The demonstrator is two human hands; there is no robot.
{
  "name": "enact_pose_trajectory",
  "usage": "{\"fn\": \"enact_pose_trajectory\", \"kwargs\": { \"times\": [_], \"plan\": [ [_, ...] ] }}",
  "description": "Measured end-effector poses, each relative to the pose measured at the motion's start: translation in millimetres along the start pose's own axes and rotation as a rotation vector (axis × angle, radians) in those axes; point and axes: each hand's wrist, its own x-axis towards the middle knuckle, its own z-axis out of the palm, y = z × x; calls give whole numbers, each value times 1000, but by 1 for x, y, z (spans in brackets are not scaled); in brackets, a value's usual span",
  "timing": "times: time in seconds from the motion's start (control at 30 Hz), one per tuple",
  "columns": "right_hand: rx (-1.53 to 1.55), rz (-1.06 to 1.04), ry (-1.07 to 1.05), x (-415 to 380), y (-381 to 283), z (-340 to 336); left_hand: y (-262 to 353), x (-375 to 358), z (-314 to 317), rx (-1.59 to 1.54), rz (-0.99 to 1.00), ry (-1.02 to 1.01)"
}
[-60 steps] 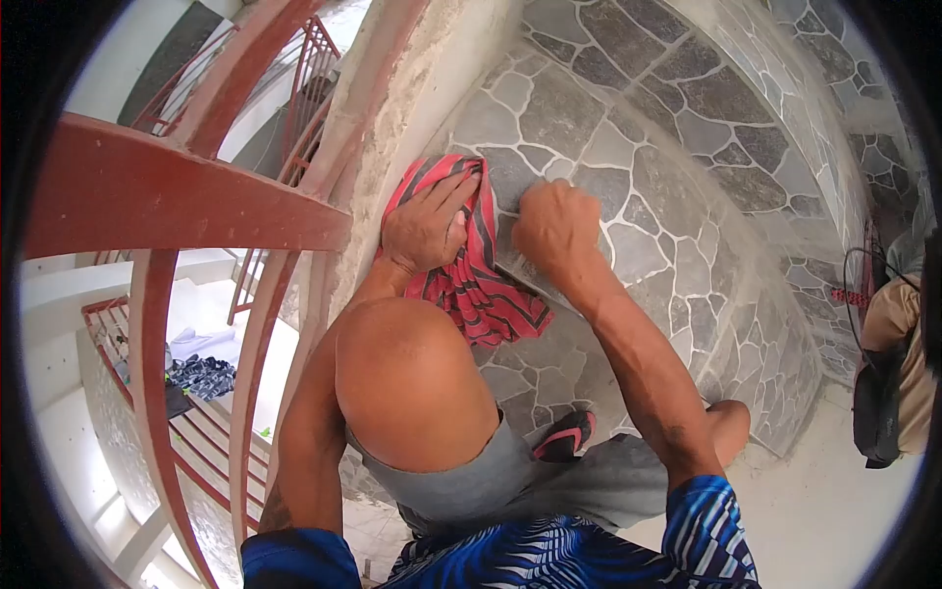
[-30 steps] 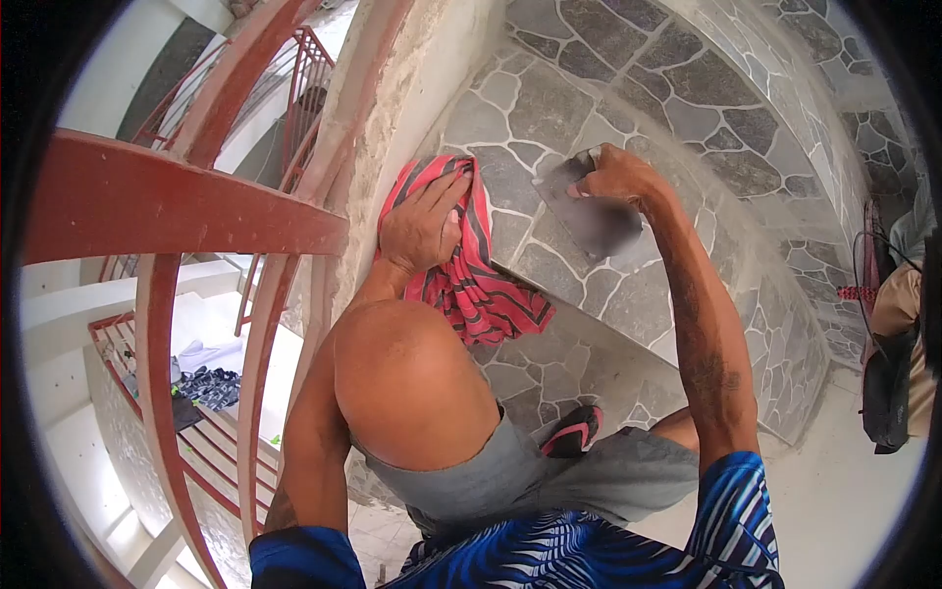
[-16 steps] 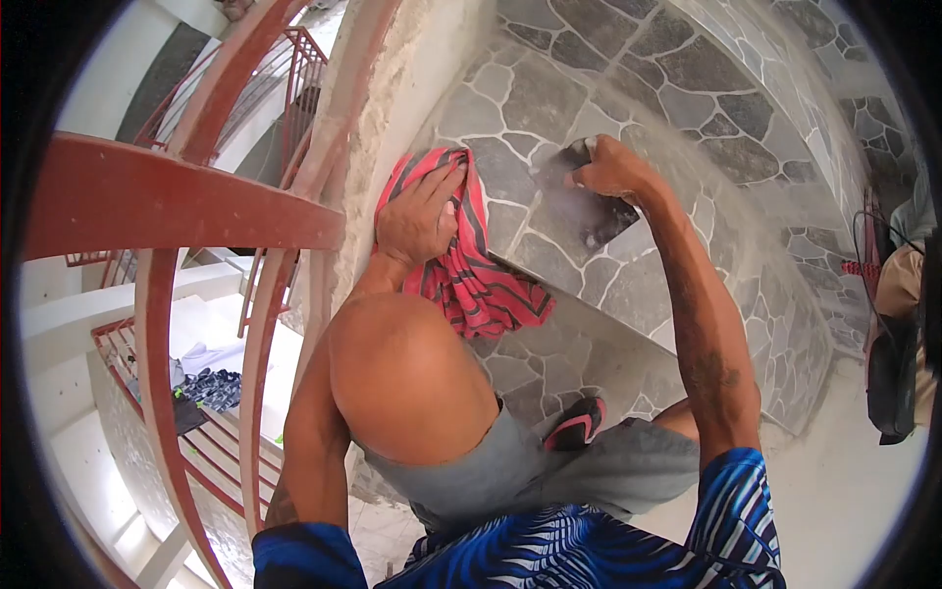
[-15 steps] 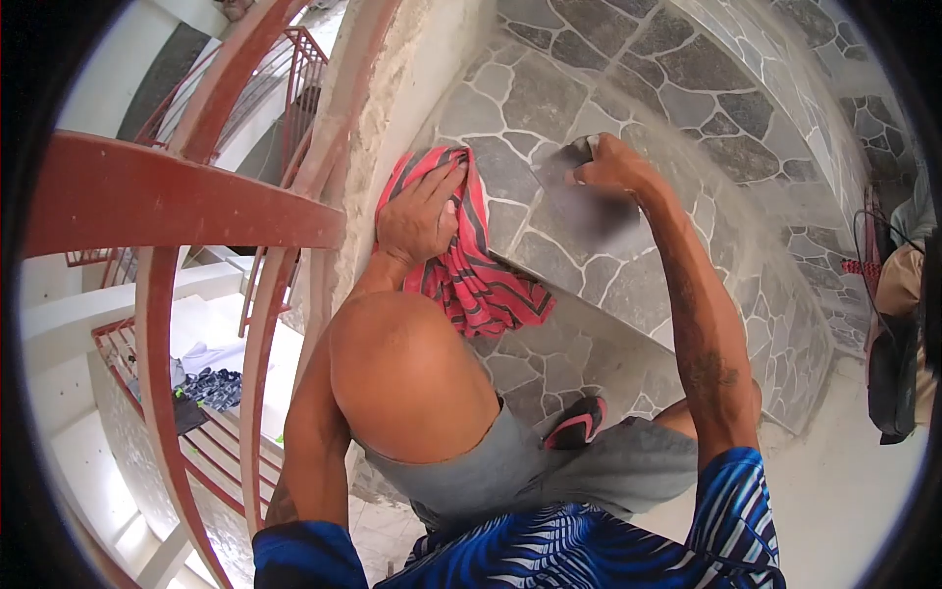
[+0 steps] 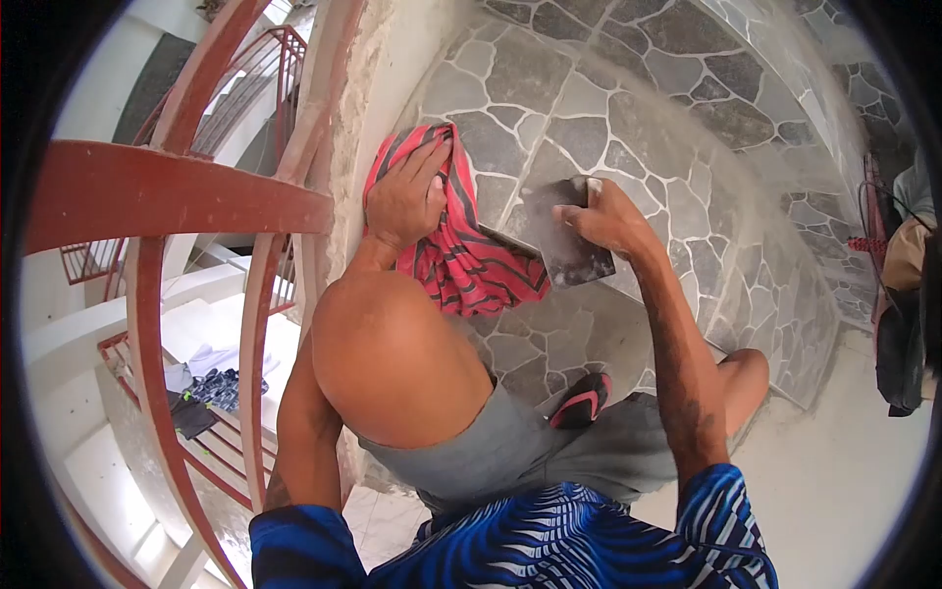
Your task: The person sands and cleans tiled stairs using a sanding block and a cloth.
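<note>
My left hand [image 5: 405, 201] lies spread on a red cloth with dark stripes [image 5: 471, 270], which is bunched at the left end of a stone-patterned step [image 5: 579, 128]. Closed round the upper right edge of a dark rectangular sheet, my right hand [image 5: 603, 218] has its thumb on top. The dark sheet [image 5: 569, 253] has pale dust on it and reaches over the step's front edge, just right of the cloth. Its underside is hidden.
A red railing [image 5: 177, 196] curves along the left, with a lower level seen through its bars. Below the step is my sandalled foot [image 5: 581, 401]. A stone-patterned wall [image 5: 775, 324] rises at right, near a black bag [image 5: 898, 363].
My right hand and the dark sheet, blurred before, have moved down toward the step's front edge. The view has shifted slightly. My left hand remains on the cloth.
</note>
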Motion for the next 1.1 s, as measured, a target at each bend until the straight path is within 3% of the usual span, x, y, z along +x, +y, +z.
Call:
{"fn": "enact_pose_trajectory", "kwargs": {
  "times": [0.03, 0.07, 0.1, 0.27, 0.37, 0.47, 0.7, 0.87, 0.97, 1.1],
  "plan": [
    [63, 7, 35, -3, 5, 7, 0, 0, 0, 0, 7, 10],
    [-16, -168, 138, -2, 25, 24, 1, 1, 0, 0, 16, 19],
    [-7, -46, -14, -9, 21, 30, 2, 1, 0, -9, 13, 12],
    [40, -69, 156, -12, 25, 39, -2, 0, 3, 10, 9, -2],
    [-79, -13, 82, -18, 6, 35, -1, 1, 3, -5, 15, 14],
    [16, -150, 198, -13, 20, 44, -2, 0, 1, 18, 0, -7],
    [-48, -87, 172, -20, 13, 45, -4, 0, 1, 27, 1, -5],
    [110, 9, 178, -14, 14, 37, -4, 0, 4, 12, 15, 10],
    [-49, -8, 120, -25, 5, 48, 0, 2, 1, -5, -3, 3],
    [31, -7, 226, -12, 20, 45, -6, 2, 0, 10, 19, 22]
  ]
}}
